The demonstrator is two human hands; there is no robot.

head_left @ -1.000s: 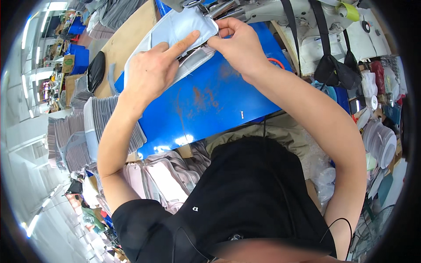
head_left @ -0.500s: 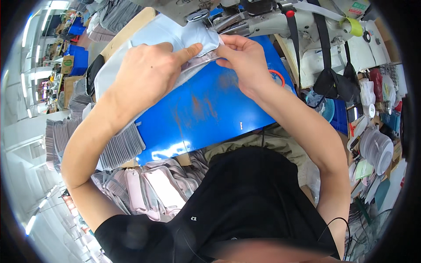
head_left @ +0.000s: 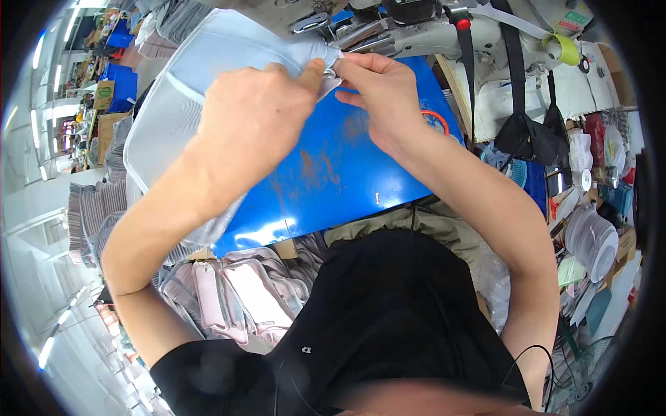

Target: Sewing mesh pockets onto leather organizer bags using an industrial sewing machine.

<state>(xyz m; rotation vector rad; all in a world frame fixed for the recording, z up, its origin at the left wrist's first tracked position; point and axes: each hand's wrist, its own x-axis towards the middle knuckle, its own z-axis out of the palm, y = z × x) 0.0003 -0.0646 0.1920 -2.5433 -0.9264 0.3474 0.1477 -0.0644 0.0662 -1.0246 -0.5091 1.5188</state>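
A pale blue and white fabric piece (head_left: 232, 45) with a mesh panel and piped edge lies over the blue work surface, its far corner bunched beside the sewing machine (head_left: 430, 40). My left hand (head_left: 260, 114) is closed on that corner, thumb and finger pinching the cloth; its other fingers are curled and partly hidden. Just to the right, my right hand (head_left: 381, 90) pinches the same corner between thumb and forefinger. The two hands nearly touch at the fingertips.
Orange-red scissor handles (head_left: 437, 121) lie on the blue tabletop (head_left: 319, 180) behind my right wrist. Stacked grey pieces (head_left: 90, 215) stand at the left, and pink and grey sewn pieces (head_left: 253, 295) lie below the table edge. Black straps (head_left: 524, 128) hang at the right.
The fabric piece has turned and spread toward the left, showing more of its mesh panel. My left hand has drawn in closer to my right, its pointing finger now curled onto the cloth.
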